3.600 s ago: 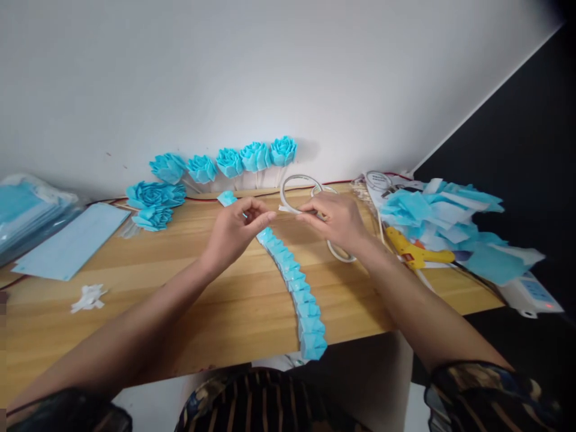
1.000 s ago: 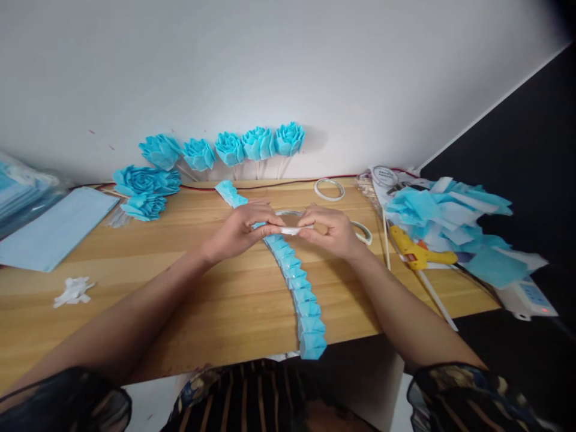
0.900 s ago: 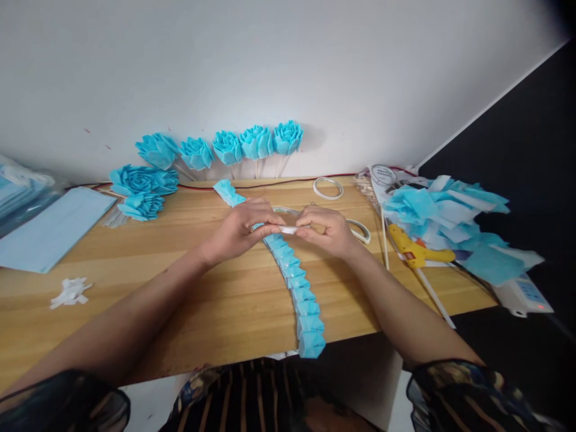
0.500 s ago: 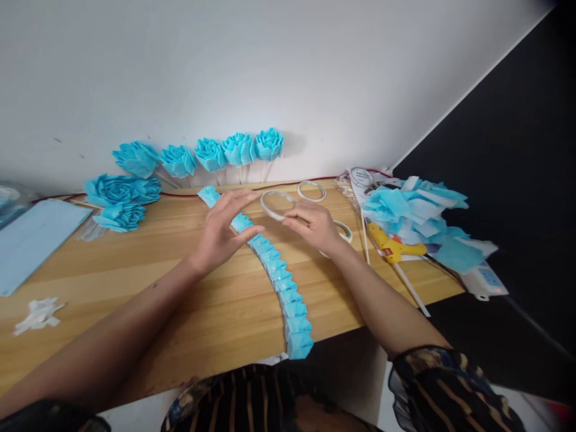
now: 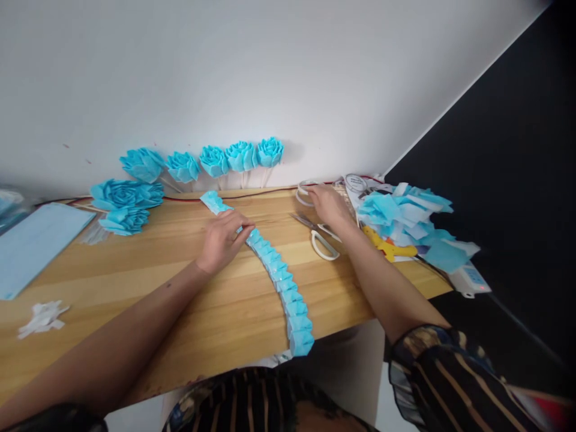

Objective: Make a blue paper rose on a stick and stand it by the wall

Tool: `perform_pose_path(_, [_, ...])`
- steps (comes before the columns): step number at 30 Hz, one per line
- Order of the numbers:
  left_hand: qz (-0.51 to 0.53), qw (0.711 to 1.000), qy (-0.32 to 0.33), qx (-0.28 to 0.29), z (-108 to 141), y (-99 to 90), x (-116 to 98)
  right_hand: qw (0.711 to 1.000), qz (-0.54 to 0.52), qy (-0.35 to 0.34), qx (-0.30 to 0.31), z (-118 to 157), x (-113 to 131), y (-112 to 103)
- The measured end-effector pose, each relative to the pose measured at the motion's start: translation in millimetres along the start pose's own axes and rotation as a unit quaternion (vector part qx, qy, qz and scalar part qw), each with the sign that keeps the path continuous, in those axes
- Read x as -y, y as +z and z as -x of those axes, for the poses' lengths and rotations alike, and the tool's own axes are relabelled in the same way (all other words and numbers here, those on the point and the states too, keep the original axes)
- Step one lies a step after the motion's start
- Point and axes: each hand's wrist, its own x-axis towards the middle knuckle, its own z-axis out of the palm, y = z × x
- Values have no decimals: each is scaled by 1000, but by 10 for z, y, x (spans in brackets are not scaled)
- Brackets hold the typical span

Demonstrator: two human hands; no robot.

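Well, part of the pleated blue strip (image 5: 285,288) drops out of sight behind your left hand (image 5: 220,240), so that stretch is hidden. Right of the strip, your right hand (image 5: 332,207) covers some of the white rings (image 5: 299,196); their outlines overlap, and how many there are is hard to say. Whether those fingers grip a ring or merely lie against it, you cannot tell. Your right forearm (image 5: 387,282) masks a bit of the scissors (image 5: 314,227), just right of the strip, and of the yellow glue gun (image 5: 390,249), farther right of it. Well left of the strip, the pale blue sheet (image 5: 40,249) is cut off by the picture's side.

And your left hand: thumb and fingertips sit together over the strip's far half, the rest of it curving away rightward and back toward you. Anything thin pinched there is too small to make out, and contact with the strip is unclear.
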Motion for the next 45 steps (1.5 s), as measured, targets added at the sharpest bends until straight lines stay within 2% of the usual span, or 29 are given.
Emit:
perform_pose_path(4, [-1, 1000, 14, 21, 9, 3, -10, 999, 28, -8, 45, -80, -13, 42])
perform_pose_path(11, [-5, 1000, 24, 12, 22, 34, 17, 998, 45, -14, 51, 12, 70, 50])
perform_pose_path(14, [4, 1000, 27, 10, 34, 52, 21, 998, 34, -26, 43, 96, 126, -35])
perform_pose_path(17, [9, 1000, 13, 6, 45, 53, 32, 999, 11, -33, 20, 198, 37, -225])
perform_pose_path(19, [13, 1000, 1, 3, 50, 52, 48, 1000, -11, -15, -10, 280, -116, -397])
perform_pose_path(21, [22, 1000, -6, 2, 54, 56, 64, 999, -6, 31, -11, 379, -300, -574])
perform_pose_path(23, [33, 999, -11, 3, 57, 66, 77, 994, 30, 101, 26, 499, -452, -715])
perform_pose_path(25, [40, 999, -23, 0, 60, 78, 81, 982, 64, 151, 96, 636, -528, -781])
perform_pose_path(27, [42, 998, -39, -4, 65, 87, 79, 974, 77, 163, 137, 774, -520, -759])
perform_pose_path(32, [25, 998, -54, -9, 78, 80, 49, 974, 77, 162, 140, 1023, -361, -549])
perform_pose_path(34, [26, 998, -54, -14, 83, 72, 21, 973, 78, 164, 142, 1069, -320, -540])
perform_pose_path(36, [32, 998, -51, -16, 85, 60, -22, 978, 19, 168, 126, 1087, -270, -600])
perform_pose_path(37, [35, 998, -48, -13, 84, 49, -49, 978, -51, 171, 108, 1086, -227, -646])
perform_pose_path(38, [39, 998, -43, -5, 81, 35, -79, 971, -152, 167, 81, 1078, -165, -695])
perform_pose_path(39, [44, 998, -38, 5, 76, 17, -113, 948, -272, 158, 57, 1063, -80, -741])
perform_pose_path(41, [61, 997, -37, 31, 62, -30, -191, 877, -462, 126, 29, 1010, 155, -803])
perform_pose_path(43, [96, 992, -61, 57, 42, -77, -282, 821, -562, 90, 36, 934, 447, -810])
perform_pose_path(45, [155, 979, -103, 79, 13, -110, -378, 785, -614, 61, 47, 847, 746, -769])
